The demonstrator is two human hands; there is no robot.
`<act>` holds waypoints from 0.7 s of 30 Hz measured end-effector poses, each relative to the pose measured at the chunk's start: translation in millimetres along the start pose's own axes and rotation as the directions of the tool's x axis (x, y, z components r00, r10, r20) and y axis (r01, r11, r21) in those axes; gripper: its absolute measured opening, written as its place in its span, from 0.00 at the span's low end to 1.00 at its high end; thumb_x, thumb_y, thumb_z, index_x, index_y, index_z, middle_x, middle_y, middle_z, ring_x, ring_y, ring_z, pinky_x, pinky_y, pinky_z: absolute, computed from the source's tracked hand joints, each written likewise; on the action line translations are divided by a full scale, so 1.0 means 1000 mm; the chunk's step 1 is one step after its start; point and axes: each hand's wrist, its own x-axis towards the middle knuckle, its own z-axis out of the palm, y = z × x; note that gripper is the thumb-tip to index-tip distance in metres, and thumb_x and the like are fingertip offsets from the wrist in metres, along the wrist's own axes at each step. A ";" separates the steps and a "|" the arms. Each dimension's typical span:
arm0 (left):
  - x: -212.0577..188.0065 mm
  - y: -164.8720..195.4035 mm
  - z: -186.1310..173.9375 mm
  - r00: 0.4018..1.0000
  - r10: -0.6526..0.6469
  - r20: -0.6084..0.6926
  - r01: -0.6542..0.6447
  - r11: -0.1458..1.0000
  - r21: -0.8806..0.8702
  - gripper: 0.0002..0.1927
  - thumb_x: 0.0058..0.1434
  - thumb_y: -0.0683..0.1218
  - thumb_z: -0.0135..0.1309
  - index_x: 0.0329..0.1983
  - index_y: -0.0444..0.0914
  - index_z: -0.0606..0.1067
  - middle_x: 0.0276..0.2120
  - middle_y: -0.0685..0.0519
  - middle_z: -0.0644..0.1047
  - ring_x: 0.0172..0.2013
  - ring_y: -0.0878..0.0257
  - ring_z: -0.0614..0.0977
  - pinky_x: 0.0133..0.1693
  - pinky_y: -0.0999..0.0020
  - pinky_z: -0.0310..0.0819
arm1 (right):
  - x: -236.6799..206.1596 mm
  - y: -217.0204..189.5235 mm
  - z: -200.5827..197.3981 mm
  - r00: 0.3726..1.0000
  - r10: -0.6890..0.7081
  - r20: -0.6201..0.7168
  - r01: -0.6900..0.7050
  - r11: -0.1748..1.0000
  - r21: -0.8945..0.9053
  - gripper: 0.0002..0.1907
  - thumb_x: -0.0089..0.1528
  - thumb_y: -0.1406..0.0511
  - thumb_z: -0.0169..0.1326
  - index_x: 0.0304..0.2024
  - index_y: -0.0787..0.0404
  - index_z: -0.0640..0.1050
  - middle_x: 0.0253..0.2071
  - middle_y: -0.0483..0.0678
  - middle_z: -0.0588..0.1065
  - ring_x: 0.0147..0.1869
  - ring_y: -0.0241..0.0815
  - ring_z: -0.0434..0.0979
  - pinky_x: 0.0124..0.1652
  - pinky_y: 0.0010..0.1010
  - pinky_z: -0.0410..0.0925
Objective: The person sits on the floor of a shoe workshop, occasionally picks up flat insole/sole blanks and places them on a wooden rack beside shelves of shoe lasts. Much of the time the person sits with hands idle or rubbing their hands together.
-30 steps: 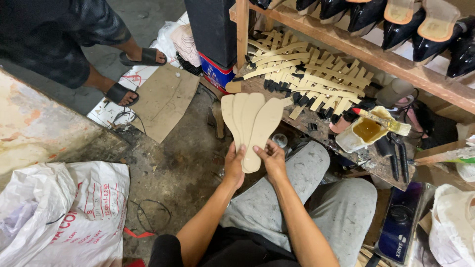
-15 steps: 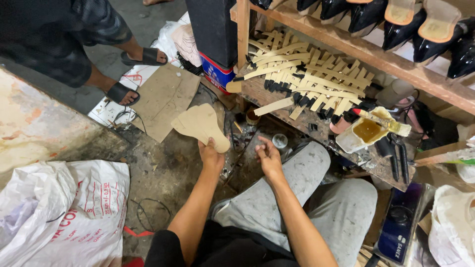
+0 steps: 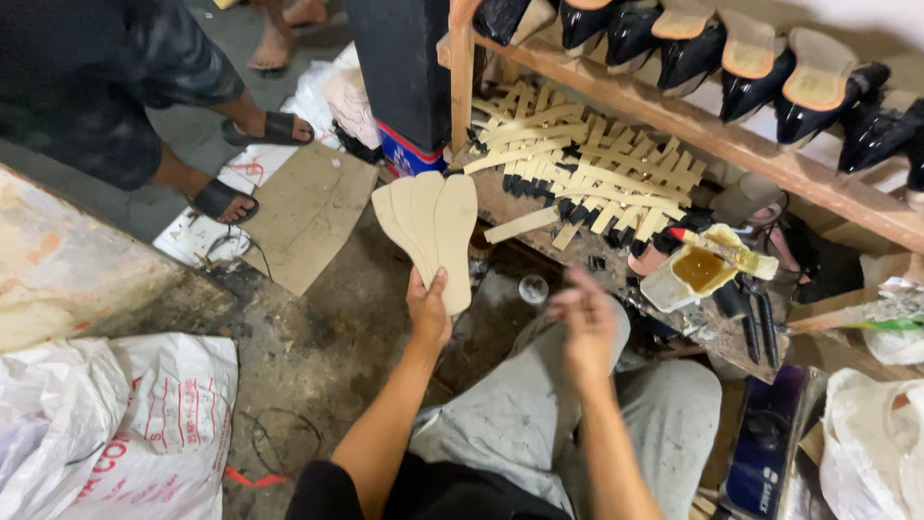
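Left hand (image 3: 429,310) gripping fanned stack of flat beige shoe insoles (image 3: 431,231) at heel ends, long axis pointing 12 o'clock; right hand (image 3: 584,323) blurred, loosely open, empty, approx 3 o'clock, nr.

- The fanned stack of pale tan shoe insoles (image 3: 430,226) looks like matt, smooth pressed board.
- The black pointed shoes with tan linings (image 3: 770,82) have a glossy, patent-like finish.
- The long wooden shelf rail (image 3: 731,144) is bare, rough, unpainted timber.
- The flat brown cardboard sheet (image 3: 308,217) is matt and dull.
- The white woven plastic sack (image 3: 115,424) is crinkled, with a slight sheen.
- The grey concrete floor (image 3: 318,337) is rough and stained.
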 end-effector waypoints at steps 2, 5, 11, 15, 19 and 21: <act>0.002 -0.006 -0.003 0.996 -0.086 -0.016 0.086 0.996 0.005 0.24 0.69 0.37 0.50 0.69 0.35 0.65 0.58 0.48 0.76 0.54 0.58 0.79 0.54 0.63 0.74 | -0.006 -0.027 -0.045 0.990 -0.060 -0.127 0.059 0.998 -0.008 0.19 0.69 0.68 0.52 0.62 0.65 0.72 0.38 0.44 0.76 0.41 0.34 0.77 0.44 0.26 0.74; 0.018 -0.013 -0.003 0.987 -0.162 -0.017 0.162 0.987 0.005 0.25 0.68 0.38 0.50 0.68 0.35 0.65 0.58 0.49 0.76 0.55 0.59 0.79 0.55 0.63 0.74 | -0.027 -0.046 -0.104 0.945 -0.207 -0.254 0.152 0.964 -0.219 0.18 0.73 0.67 0.51 0.65 0.66 0.72 0.40 0.45 0.75 0.42 0.33 0.74 0.44 0.23 0.69; 0.025 -0.020 0.002 0.995 -0.102 0.007 0.102 0.993 -0.057 0.23 0.69 0.38 0.51 0.66 0.33 0.66 0.57 0.46 0.76 0.53 0.57 0.79 0.55 0.60 0.74 | -0.065 -0.016 -0.142 0.927 -0.202 -0.316 0.073 0.924 -0.375 0.14 0.74 0.68 0.50 0.60 0.68 0.74 0.39 0.45 0.74 0.41 0.31 0.73 0.43 0.22 0.68; 0.018 -0.024 0.006 0.986 -0.165 0.027 0.167 0.984 -0.059 0.22 0.68 0.39 0.51 0.66 0.34 0.67 0.57 0.49 0.76 0.54 0.58 0.79 0.56 0.62 0.73 | -0.062 -0.003 -0.150 0.914 -0.210 -0.346 0.084 0.934 -0.346 0.14 0.74 0.69 0.50 0.60 0.68 0.75 0.38 0.44 0.75 0.40 0.30 0.72 0.42 0.21 0.67; 0.022 -0.026 0.007 0.992 -0.041 -0.117 0.037 0.999 -0.038 0.20 0.69 0.39 0.51 0.64 0.34 0.68 0.57 0.49 0.77 0.55 0.59 0.78 0.57 0.63 0.72 | -0.063 -0.003 -0.153 0.919 -0.190 -0.344 0.080 0.948 -0.309 0.13 0.73 0.68 0.50 0.60 0.66 0.74 0.38 0.43 0.75 0.40 0.29 0.73 0.41 0.21 0.69; 0.027 -0.025 0.005 0.976 -0.070 -0.206 0.051 0.994 -0.097 0.20 0.67 0.38 0.52 0.62 0.35 0.68 0.56 0.49 0.77 0.53 0.58 0.78 0.56 0.63 0.72 | -0.064 -0.004 -0.153 0.925 -0.189 -0.329 0.066 0.934 -0.351 0.14 0.73 0.68 0.50 0.60 0.66 0.75 0.38 0.44 0.76 0.40 0.29 0.73 0.41 0.20 0.68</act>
